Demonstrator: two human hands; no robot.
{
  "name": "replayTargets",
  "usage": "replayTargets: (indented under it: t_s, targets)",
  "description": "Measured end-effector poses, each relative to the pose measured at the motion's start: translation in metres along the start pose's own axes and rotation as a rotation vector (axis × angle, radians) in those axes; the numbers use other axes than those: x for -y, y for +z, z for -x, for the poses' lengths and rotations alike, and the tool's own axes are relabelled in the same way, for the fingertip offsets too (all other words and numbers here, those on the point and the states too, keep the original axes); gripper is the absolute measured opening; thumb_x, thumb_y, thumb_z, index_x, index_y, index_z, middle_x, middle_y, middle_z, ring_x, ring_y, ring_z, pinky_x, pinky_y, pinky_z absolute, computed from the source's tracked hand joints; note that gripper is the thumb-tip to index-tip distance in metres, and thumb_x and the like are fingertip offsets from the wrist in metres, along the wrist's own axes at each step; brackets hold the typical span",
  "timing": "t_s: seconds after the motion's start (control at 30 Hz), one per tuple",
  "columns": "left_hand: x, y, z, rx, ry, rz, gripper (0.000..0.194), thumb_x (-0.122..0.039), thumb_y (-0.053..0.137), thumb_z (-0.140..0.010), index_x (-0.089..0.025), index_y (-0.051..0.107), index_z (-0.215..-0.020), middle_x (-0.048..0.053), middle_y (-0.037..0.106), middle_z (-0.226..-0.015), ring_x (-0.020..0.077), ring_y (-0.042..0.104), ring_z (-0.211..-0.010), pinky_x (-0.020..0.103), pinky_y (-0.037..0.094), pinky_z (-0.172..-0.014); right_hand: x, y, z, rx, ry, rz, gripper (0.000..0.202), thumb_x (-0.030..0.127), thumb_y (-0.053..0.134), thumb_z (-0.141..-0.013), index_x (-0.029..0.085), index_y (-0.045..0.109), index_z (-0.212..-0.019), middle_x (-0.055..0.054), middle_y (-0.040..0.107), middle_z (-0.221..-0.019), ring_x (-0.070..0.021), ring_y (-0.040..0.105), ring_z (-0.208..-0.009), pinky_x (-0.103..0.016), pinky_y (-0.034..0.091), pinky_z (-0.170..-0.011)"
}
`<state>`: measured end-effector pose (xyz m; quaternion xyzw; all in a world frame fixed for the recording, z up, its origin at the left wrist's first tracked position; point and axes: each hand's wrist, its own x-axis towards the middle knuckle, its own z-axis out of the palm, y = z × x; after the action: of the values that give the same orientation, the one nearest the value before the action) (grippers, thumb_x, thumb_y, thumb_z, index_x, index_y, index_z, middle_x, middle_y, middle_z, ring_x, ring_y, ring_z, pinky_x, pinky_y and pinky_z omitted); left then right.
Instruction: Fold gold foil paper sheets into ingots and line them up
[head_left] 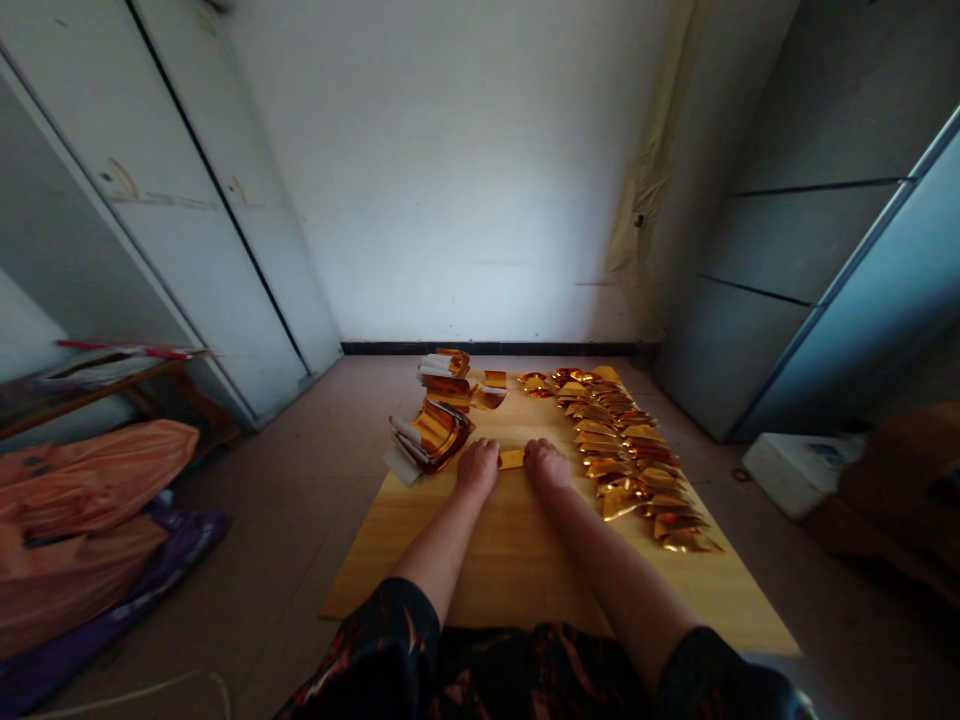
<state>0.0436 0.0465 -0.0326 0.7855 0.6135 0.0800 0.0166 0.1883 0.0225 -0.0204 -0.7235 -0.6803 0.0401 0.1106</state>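
Note:
A small strip of folded gold foil paper (512, 459) lies on the wooden table between my two hands. My left hand (478, 466) has its fingers closed on the strip's left end, and my right hand (547, 465) grips the right end the same way. The fingertips are partly hidden behind the knuckles. Just left of my left hand sits a curved stack of gold foil sheets (435, 435) with pale backing. Beside my right hand, folded gold foil pieces (622, 440) lie in overlapping rows.
The wooden table (517, 570) reaches toward the white wall. More foil sheets (446, 385) rest at its far left corner. Orange bags (82, 500) lie on the left. A white box (795, 470) stands on the floor at right, near a grey cabinet (772, 250).

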Motion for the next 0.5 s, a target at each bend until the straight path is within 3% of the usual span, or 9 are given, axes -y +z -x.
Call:
replayTargets:
  t_s: [0.1,0.23,0.33,0.5]
  targets:
    - [0.000,-0.004,0.001,0.012,-0.028,0.024,0.021,-0.024,0.041,-0.089,-0.019,0.060,-0.099,0.008,0.062,-0.104,0.0185,0.057,-0.096,0.030,0.042,-0.080,0.004,-0.003,0.001,0.012,0.039,-0.011,0.025,0.024,0.040,-0.089,0.019,0.064,-0.096,-0.009,0.063,-0.101,-0.0169,0.060,-0.089,-0.024,0.041,-0.070]
    - [-0.001,-0.010,0.009,0.004,-0.050,0.058,0.024,-0.038,0.046,-0.088,-0.021,0.059,-0.098,0.007,0.062,-0.106,0.0197,0.057,-0.099,0.032,0.041,-0.082,0.008,-0.007,0.004,0.014,0.061,-0.041,0.029,0.042,0.050,-0.084,0.019,0.063,-0.095,-0.009,0.063,-0.101,-0.0200,0.059,-0.091,-0.027,0.042,-0.073]
    - [-0.003,-0.012,0.013,-0.017,-0.076,0.074,0.023,-0.038,0.049,-0.086,-0.021,0.059,-0.098,0.007,0.062,-0.105,0.0203,0.057,-0.099,0.034,0.040,-0.084,0.010,-0.008,0.006,0.012,0.080,-0.059,0.038,0.051,0.054,-0.079,0.018,0.062,-0.096,-0.010,0.062,-0.102,-0.0212,0.058,-0.094,-0.029,0.041,-0.076]
    - [-0.004,-0.012,0.015,-0.016,-0.085,0.089,0.025,-0.038,0.051,-0.084,-0.021,0.059,-0.101,0.007,0.061,-0.107,0.0214,0.055,-0.101,0.036,0.039,-0.086,0.009,-0.007,0.003,0.031,0.092,-0.074,0.037,0.049,0.061,-0.075,0.019,0.062,-0.098,-0.010,0.061,-0.103,-0.0215,0.057,-0.097,-0.029,0.041,-0.076]
